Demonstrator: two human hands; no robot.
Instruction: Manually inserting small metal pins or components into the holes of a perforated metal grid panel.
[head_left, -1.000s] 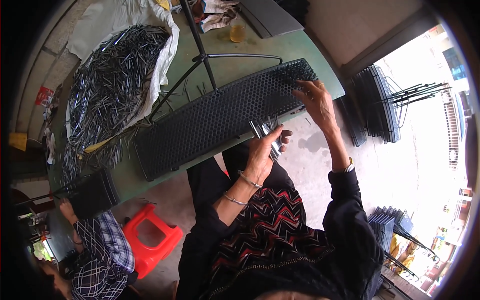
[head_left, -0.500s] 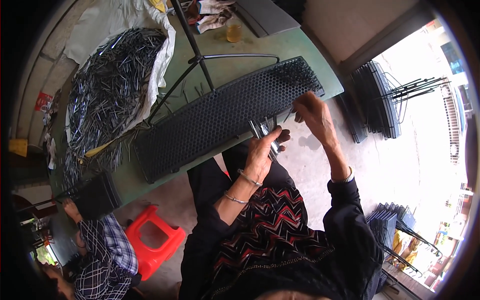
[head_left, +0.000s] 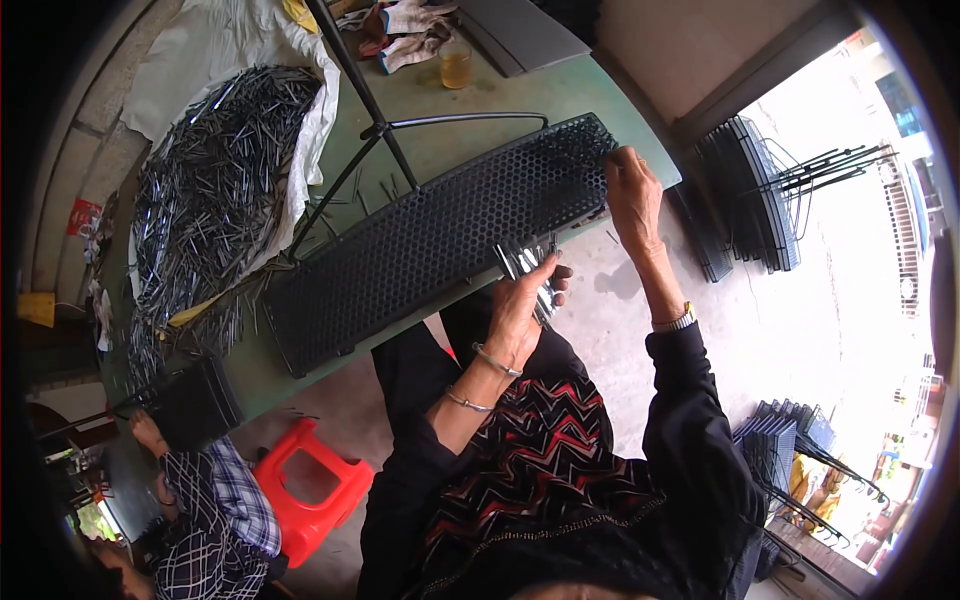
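A long black panel with a honeycomb of holes (head_left: 400, 240) lies slantwise on the green table (head_left: 560, 95). Short dark pieces fill or cover many holes at its right end. My left hand (head_left: 520, 305) is closed around a bundle of short shiny metal strips (head_left: 522, 264) just off the panel's front edge. At the right end, my right hand (head_left: 634, 198) has its fingers pinched together over the holes; whatever they hold is too small to make out. Left of the panel, a white sack (head_left: 322, 125) gapes around a heap of similar dark strips (head_left: 235, 170).
A black metal stand (head_left: 385, 130) rises behind the panel. A glass of yellowish drink (head_left: 456, 70) and gloves (head_left: 415, 35) are at the back. A co-worker's hand (head_left: 148, 432) touches a black panel (head_left: 195, 405) at left, near a red stool (head_left: 310, 490). Stacked black racks (head_left: 750, 195) stand at right.
My right hand has moved up and away from me, from the panel's front edge to its right end. My left hand keeps its bundle in nearly the same place.
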